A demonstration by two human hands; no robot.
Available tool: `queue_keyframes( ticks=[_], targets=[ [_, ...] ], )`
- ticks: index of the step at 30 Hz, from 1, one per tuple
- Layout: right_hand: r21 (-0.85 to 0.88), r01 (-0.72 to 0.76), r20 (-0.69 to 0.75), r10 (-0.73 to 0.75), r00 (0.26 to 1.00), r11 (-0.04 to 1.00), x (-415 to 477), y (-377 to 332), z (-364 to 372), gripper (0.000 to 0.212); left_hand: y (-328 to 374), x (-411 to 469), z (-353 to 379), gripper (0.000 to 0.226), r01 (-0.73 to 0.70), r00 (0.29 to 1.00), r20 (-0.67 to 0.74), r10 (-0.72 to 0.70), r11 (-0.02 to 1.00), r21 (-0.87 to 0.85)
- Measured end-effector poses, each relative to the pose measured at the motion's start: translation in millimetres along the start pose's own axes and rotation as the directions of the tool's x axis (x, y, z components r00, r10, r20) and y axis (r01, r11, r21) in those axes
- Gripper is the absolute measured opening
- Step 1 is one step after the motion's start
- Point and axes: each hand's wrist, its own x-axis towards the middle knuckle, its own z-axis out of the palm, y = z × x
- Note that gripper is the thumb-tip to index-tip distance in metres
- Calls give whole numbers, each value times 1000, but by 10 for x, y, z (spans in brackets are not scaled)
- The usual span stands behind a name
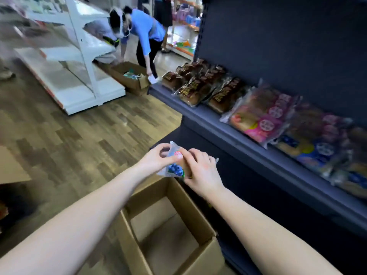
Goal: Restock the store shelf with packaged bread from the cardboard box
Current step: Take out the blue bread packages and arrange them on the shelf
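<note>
While the box (168, 231) sits open on the floor against the shelf (234, 133) base, left hand (156, 159) and right hand (200, 171) both pinch one bread pack (175, 165) above its far edge. Beyond, packs (264, 114) line the shelf's front edge.

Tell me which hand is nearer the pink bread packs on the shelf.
Right. The right hand grips the blueberry packet on its shelf side, below the pink bread packs; the left hand grips its far side.

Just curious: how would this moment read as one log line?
both hands: left hand, right hand hold bread packet | over cardboard box | shelf: not yet placed
</note>
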Motion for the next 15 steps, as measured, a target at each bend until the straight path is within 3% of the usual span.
queue_keyframes(
  ticks=[2,7,10,15],
  targets=[
    [-66,41,-86,-46,995,997,5,130,-383,75,272,-46,180,60,-71,994,90,66,996,56],
    [-173,-2,-211,-35,977,985,-97,556,-1124,103,919,-145,625,25,-161,979,101,176,977,-143],
    [-188,-70,-283,14,959,980,-290,892,-1458,111,1241,-151,851,26,-163,968,154,198,963,-215],
    [-322,-123,-319,14,947,939,-870,1548,-2106,114,1732,-156,1592,23,-274,909,278,309,949,-159]
  ],
)
